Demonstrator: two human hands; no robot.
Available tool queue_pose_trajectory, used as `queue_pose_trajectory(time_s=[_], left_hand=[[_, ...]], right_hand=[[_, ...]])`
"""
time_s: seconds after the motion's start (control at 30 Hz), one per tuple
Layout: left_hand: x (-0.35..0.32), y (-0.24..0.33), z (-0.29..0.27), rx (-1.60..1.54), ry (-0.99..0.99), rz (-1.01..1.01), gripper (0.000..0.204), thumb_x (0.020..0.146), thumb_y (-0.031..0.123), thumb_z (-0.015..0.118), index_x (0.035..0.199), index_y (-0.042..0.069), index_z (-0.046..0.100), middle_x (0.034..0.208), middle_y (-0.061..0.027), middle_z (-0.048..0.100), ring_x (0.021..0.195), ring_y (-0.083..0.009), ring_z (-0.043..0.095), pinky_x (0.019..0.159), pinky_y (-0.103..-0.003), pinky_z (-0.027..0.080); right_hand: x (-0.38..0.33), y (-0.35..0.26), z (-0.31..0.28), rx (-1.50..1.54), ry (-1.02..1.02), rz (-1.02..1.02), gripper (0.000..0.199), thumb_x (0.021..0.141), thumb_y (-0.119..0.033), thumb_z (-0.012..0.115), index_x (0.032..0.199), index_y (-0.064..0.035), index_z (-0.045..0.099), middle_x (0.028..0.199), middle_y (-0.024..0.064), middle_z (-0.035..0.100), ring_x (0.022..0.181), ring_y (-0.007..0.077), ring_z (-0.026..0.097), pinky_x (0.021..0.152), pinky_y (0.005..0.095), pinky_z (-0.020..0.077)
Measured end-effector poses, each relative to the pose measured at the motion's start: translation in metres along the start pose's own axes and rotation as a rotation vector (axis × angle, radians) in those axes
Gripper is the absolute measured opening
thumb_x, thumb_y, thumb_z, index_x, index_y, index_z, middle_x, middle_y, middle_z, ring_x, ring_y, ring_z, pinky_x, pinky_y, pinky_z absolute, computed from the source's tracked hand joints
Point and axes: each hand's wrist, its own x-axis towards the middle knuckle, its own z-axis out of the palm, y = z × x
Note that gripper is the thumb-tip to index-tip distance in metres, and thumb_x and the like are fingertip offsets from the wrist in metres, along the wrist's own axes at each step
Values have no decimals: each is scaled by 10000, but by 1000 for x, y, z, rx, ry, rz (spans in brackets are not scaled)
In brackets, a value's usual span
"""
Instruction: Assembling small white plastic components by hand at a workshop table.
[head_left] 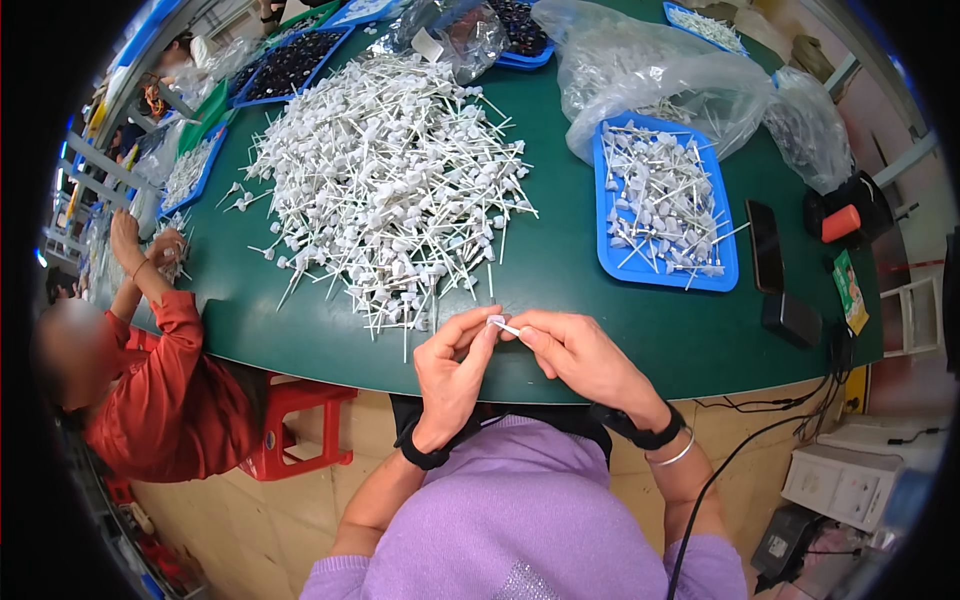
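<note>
My left hand (452, 368) pinches the pale head of a small white part (497, 321) between thumb and forefinger. Close beside it, my right hand (578, 358) grips a thin white stick (510, 329) that meets the head, so the two hands almost touch at the near edge of the table. Whether stick and head are joined is too small to tell. Just beyond my hands spreads a large heap of white-headed sticks (390, 180). Farther right, a blue tray (668, 276) holds more such pieces.
The green table (560, 230) also bears a clear plastic bag (610, 80), a black phone (763, 245) and a small black box (792, 320). Blue trays of dark pieces (292, 68) stand far left. A co-worker in a red sleeve (177, 325) sits left, near a red stool (300, 425).
</note>
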Motion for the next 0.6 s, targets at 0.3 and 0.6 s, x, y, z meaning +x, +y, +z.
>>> queue_pose_trajectory(time_s=[0.3, 0.6], left_hand=[[7, -2, 4, -329, 61, -178, 206, 929, 19, 592, 1121, -54, 616, 982, -132, 700, 871, -137, 669, 816, -255, 538], [4, -8, 10, -286, 153, -109, 182, 900, -23, 628, 1079, -55, 636, 933, -105, 710, 869, -110, 670, 773, -208, 515]], right_hand=[[-9, -10, 29, -717, 474, -284, 176, 932, -122, 568, 1100, -73, 583, 747, 155, 624, 624, 365, 620, 520, 446, 473], [-7, -3, 43, -890, 584, -266, 170, 938, -127, 556, 1100, -76, 574, 710, 127, 580, 558, 331, 627, 467, 408, 490]])
